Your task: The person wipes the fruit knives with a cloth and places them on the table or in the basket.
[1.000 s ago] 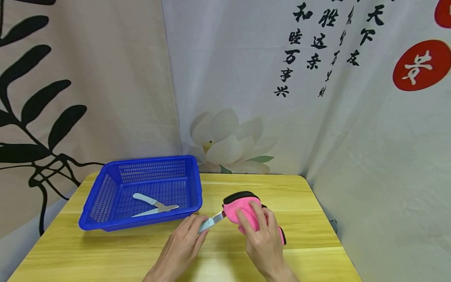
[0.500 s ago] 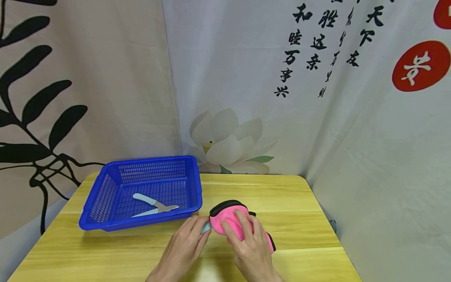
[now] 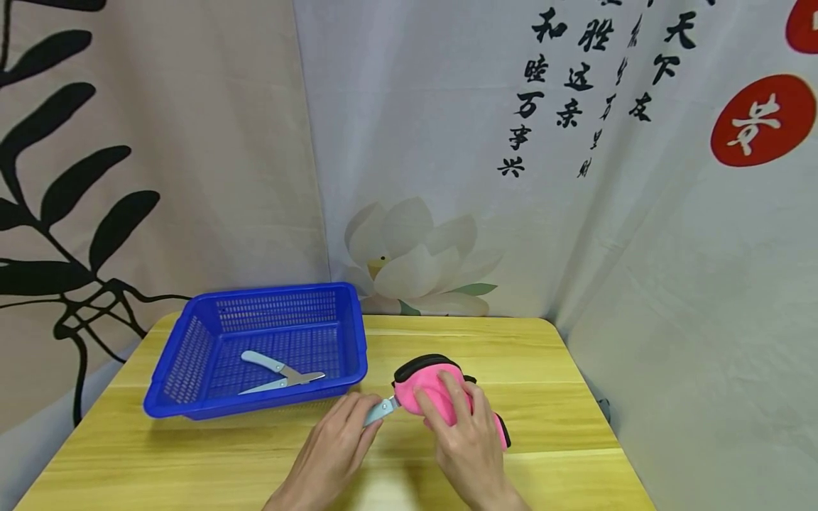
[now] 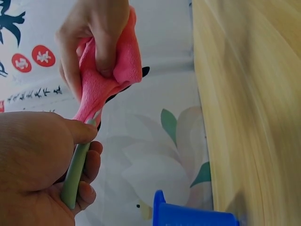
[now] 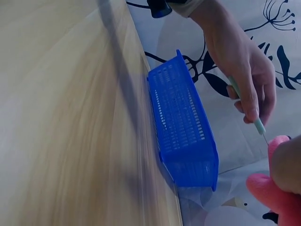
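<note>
My left hand [image 3: 329,443] grips the pale blue handle of a knife [image 3: 381,411] over the front part of the table. The palm and curled fingers round the handle show in the left wrist view. My right hand [image 3: 469,440] holds a pink cloth [image 3: 418,394] with black edging, bunched round the knife's blade. Only a short bit of metal shows between handle and cloth; the cloth hides the rest. Seen from the left wrist, the right thumb and fingers pinch the folded cloth [image 4: 127,66] just above the left hand.
A blue plastic basket [image 3: 255,409] stands at the left of the wooden table [image 3: 562,468]. Inside it lie two crossed pale-handled tools [image 3: 262,360] with metal blades. A printed curtain [image 3: 409,128] hangs behind the table and on its right side.
The right hand with the pink cloth slid left along the blade up to the handle, then back right a little. The left hand has held the knife almost still.
</note>
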